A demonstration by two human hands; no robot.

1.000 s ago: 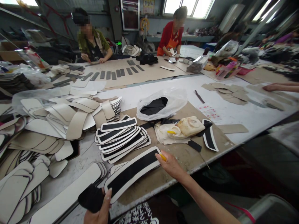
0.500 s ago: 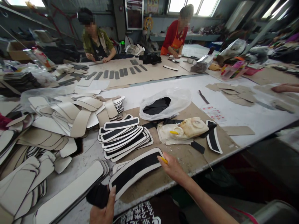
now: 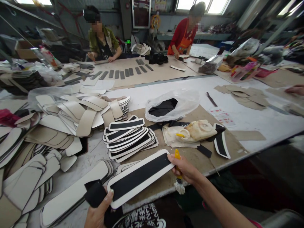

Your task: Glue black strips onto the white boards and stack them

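A white curved panel (image 3: 142,177) with a black strip along its middle is held up off the table between both hands. My left hand (image 3: 101,210) grips its near-left end, thumb on top, and also holds folded black strips (image 3: 95,192). At the far-right end, my right hand (image 3: 184,167) pinches the panel's edge. A yellow-handled brush (image 3: 177,155) is tucked in that same hand, with its whitish bristles pointing down. Just beyond lies a stack of similar black-striped panels (image 3: 129,139). A stained cream container (image 3: 200,129) with a yellow-handled tool lies on the brown board.
Plain pale panels (image 3: 76,209) lie in piles across the left. A plastic bag (image 3: 182,104) of black pieces stands behind the stack. One striped panel (image 3: 222,141) rests at right. Two people work across the table; another person's hand (image 3: 295,89) shows at far right.
The panel has flattened out from a stronger bend. The brush in my right hand has swung so its bristles hang down. The view has shifted slightly.
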